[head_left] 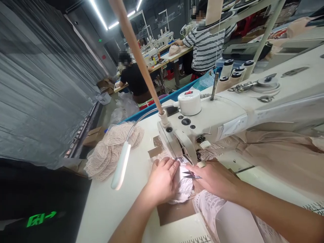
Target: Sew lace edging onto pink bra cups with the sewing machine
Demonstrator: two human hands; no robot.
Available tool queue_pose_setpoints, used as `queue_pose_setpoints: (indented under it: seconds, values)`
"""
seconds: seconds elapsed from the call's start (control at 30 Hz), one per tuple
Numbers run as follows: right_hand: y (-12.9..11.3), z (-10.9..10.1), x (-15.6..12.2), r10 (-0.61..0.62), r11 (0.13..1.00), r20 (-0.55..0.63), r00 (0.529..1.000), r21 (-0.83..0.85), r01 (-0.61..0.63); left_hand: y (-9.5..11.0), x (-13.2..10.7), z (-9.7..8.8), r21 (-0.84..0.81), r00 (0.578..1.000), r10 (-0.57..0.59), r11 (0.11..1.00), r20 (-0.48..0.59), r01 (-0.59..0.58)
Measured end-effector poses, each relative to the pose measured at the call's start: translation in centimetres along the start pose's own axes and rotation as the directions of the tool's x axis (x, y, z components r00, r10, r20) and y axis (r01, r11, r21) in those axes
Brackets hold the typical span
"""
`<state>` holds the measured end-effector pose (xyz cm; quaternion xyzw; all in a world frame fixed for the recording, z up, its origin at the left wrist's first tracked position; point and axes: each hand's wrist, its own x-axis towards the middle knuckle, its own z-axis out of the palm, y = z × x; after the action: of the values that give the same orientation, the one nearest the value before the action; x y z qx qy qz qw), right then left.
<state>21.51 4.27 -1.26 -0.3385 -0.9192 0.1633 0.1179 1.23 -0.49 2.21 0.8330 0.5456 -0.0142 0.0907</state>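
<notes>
My left hand (162, 180) lies fingers-down on a piece of pale pink lace fabric (183, 190), pressing it flat just in front of the needle area of the white sewing machine (227, 114). My right hand (215, 177) rests on the same lace from the right, fingers curled, with small thread snips (191, 174) poking out between thumb and fingers. The lace trails back toward me over my right forearm. A brown patch (174, 212) lies on the table under the lace.
A white gooseneck lamp (121, 165) hangs over the table (113, 209) left of my hands. A pile of beige lace pieces (111, 148) sits at the far left edge. Beige fabric (283, 152) bunches under the machine arm. Other people sew at distant tables.
</notes>
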Motion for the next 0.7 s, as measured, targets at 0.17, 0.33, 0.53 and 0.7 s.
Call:
queue_pose_setpoints:
  seconds: [0.17,0.33,0.53,0.7]
  values:
    - [-0.1,0.5,0.0,0.037,0.997,-0.019,0.999,-0.064,-0.038,-0.6,0.7,-0.1,0.035,1.000,0.027,0.999,-0.007,-0.027]
    - [-0.4,0.5,0.0,0.032,0.996,-0.014,0.999,-0.088,-0.033,-1.3,1.0,0.3,0.063,0.998,0.059,0.996,-0.021,-0.057]
    - [-0.4,0.6,-0.1,0.006,0.993,-0.012,1.000,-0.114,-0.008,-1.5,0.7,1.1,0.080,0.987,0.125,0.990,-0.101,-0.117]
    - [-0.5,0.5,-0.2,-0.014,0.996,-0.041,0.999,-0.088,0.011,-1.0,0.4,1.7,-0.022,0.931,0.268,0.959,-0.247,-0.282]
